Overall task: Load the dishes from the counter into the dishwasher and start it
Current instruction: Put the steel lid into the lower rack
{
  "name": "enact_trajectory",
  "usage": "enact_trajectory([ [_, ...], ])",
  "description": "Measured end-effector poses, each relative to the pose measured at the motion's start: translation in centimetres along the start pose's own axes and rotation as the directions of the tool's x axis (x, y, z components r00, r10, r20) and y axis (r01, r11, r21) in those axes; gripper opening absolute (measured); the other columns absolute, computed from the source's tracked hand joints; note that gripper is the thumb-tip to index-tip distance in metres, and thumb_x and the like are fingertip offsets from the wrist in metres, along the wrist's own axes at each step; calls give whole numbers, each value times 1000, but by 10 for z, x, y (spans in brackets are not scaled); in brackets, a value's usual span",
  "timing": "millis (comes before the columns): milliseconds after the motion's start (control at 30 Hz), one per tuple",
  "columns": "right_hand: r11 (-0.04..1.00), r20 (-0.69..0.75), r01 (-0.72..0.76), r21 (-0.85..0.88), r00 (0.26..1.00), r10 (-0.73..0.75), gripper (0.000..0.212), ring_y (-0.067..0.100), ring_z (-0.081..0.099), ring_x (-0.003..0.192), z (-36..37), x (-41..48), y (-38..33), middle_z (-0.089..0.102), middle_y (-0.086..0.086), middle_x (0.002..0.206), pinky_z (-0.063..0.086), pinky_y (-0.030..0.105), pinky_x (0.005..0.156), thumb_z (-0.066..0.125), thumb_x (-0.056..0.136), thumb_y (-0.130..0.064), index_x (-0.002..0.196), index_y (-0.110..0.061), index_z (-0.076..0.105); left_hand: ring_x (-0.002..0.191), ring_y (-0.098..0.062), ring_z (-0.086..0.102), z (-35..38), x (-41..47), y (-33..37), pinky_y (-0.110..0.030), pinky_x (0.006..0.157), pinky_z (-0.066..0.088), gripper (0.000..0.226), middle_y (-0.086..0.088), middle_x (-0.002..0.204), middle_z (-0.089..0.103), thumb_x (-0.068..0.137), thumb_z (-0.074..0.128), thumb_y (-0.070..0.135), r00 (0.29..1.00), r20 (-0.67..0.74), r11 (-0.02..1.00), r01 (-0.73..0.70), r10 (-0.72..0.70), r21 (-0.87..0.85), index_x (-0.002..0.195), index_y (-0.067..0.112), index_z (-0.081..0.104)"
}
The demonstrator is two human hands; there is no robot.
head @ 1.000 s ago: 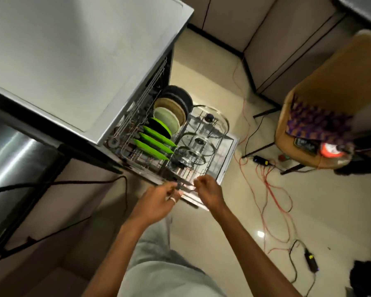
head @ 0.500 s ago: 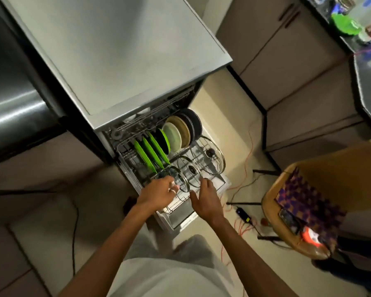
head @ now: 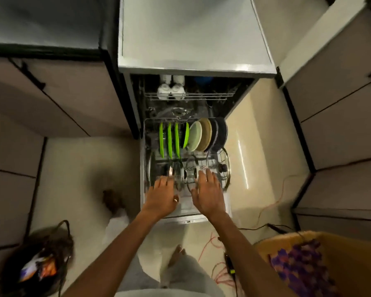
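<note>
The dishwasher (head: pixel 193 67) stands open with its lower rack (head: pixel 145 133) pulled out over the door (head: pixel 186 218). In the rack stand upright three green plates (head: pixel 169 140), a pale plate (head: pixel 195 136), a tan plate (head: pixel 206 133) and dark plates (head: pixel 221 131). Glass lids (head: pixel 223 168) lean in the front row. My left hand (head: pixel 163 196) and my right hand (head: pixel 208 192) lie side by side at the rack's front edge, fingers apart and stretched over the wires and lids, holding nothing. White cups (head: pixel 170 88) sit in the upper rack inside.
Cabinet fronts flank the dishwasher on the left (head: pixel 51 99) and right (head: pixel 341 103). A dark bag (head: pixel 39 269) lies on the floor at the lower left. A chair with a purple patterned cloth (head: pixel 298 266) is at the lower right, with red cables (head: pixel 214 273) and a black adapter (head: pixel 229 264) beside my feet.
My view has swung round to face the dishwasher squarely. Both hands have gone from pinching the rack's front edge to lying flat with fingers spread.
</note>
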State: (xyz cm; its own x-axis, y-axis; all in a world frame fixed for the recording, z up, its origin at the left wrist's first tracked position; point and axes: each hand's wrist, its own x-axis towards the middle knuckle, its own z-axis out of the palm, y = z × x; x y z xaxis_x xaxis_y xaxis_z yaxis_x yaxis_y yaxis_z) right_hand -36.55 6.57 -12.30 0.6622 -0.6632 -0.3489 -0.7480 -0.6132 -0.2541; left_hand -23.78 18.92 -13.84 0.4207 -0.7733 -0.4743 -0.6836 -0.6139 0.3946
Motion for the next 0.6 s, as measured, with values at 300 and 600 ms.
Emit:
enact_trajectory([
  [300,999,87,47,-24,995,-45,74,30,-4,156,82,-33,56,0,13,169,8,44,126,41,103,-44,161,-12,8,145,-38,37,117,-26,6,-51,107,46,91,-21,155,41,72,78,40,997,-70,996,-16,22,84,148,6,41],
  [600,998,-8,-9,-69,1000,9,65,34,15,154,294,59,110,22,20,163,23,49,123,44,103,-36,156,-5,25,155,-28,11,285,102,-64,-40,125,10,63,-10,167,20,103,43,28,984,-179,1000,11,-10,8,158,9,20],
])
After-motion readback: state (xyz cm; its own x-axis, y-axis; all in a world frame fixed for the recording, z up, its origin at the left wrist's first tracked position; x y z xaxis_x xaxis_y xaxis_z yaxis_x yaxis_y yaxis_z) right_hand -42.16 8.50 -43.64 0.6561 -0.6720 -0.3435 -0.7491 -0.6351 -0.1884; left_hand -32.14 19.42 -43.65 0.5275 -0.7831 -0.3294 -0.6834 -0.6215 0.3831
